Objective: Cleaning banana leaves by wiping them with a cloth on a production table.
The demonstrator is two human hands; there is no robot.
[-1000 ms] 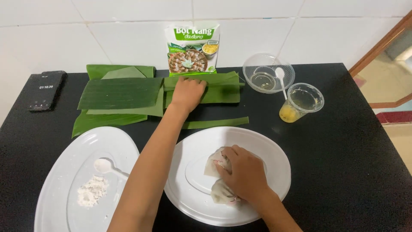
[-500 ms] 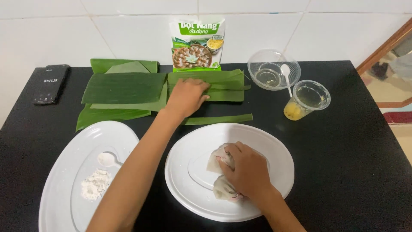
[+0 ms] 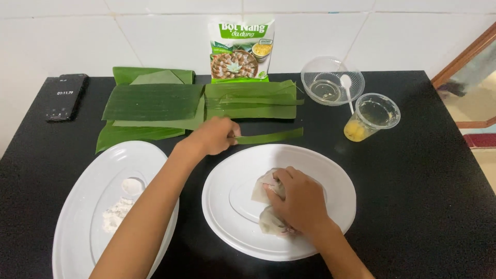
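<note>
Our hands at two white plates, one pinching a leaf strip, one pressing dough.

At nine o'clock lies a plate with flour; our left hand grasps a narrow leaf strip at twelve o'clock of the middle plate. Our right hand, fingers curled, presses pale dough on that plate.
</note>
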